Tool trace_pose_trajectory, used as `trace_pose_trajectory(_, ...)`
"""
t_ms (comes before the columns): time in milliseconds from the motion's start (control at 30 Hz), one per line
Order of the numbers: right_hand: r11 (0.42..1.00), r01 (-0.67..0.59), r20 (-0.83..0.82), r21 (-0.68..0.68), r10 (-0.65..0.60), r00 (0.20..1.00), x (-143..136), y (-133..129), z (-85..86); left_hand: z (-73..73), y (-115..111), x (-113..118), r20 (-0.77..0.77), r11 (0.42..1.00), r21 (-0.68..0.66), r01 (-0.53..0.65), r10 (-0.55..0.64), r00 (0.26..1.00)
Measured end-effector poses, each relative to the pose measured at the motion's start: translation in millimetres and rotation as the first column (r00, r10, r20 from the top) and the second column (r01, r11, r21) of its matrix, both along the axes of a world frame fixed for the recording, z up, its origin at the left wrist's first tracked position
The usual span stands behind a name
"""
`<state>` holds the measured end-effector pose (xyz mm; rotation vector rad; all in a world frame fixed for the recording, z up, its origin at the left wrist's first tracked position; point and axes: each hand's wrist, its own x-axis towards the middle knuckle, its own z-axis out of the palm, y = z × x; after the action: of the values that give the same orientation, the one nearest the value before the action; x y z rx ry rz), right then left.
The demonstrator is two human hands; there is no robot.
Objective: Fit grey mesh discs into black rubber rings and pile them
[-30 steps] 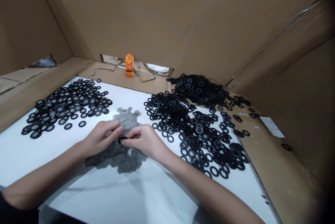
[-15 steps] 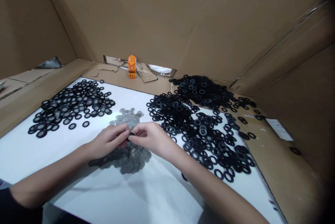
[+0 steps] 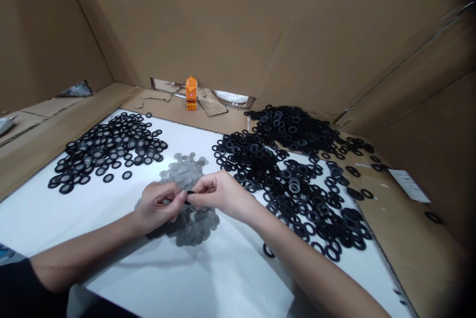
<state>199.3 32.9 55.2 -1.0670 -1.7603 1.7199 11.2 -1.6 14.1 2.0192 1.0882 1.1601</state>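
Observation:
My left hand and my right hand meet over a heap of thin grey discs on a white board. Between their fingertips is a small black ring, pinched from both sides. Fingers cover much of it, so I cannot tell whether a disc sits inside. To the left lies a spread of black rings with grey discs in their centres. Plain black rings are heaped on the right, near my right forearm.
Another pile of black rings lies on the cardboard at the back right. An orange carton stands by the cardboard wall. A white paper label lies at the right, and a plastic bag at the far left.
The view has shifted slightly, so everything sits a little further right. My left hand's fingers have bent more around their pinch. Both hands still grip the black ring.

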Motion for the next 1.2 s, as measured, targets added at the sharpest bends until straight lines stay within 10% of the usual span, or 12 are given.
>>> trace_pose_trajectory(333, 0.987, -0.032, 0.168, 0.160, 0.004, 0.986, 1.6, -4.9, 11.3, 4.4, -0.1, -1.2, -0.110, 0.989, 0.133, 0.072, -0.057, 0.992)
trace_pose_trajectory(633, 1.000, 0.026, -0.054, -0.001, -0.026, 0.998, 2.6, -1.6, 5.6, 4.1, 8.1, 0.2, 0.016, 0.972, -0.195, 0.131, -0.131, 0.991)
trace_pose_trajectory(867, 0.986, -0.013, -0.146, -0.164, -0.011, 0.989, 2.5, 4.8, -1.5, 1.7, 9.3, 2.4, 0.253, 0.855, -0.460, 0.241, -0.134, 0.958)
trace_pose_trajectory(1200, 0.973, 0.063, -0.173, -0.221, -0.102, 0.980, -5.1, 4.2, -9.3, -0.7, 13.9, 5.7, 0.398, 0.825, -0.501, 0.262, -0.049, 0.916)
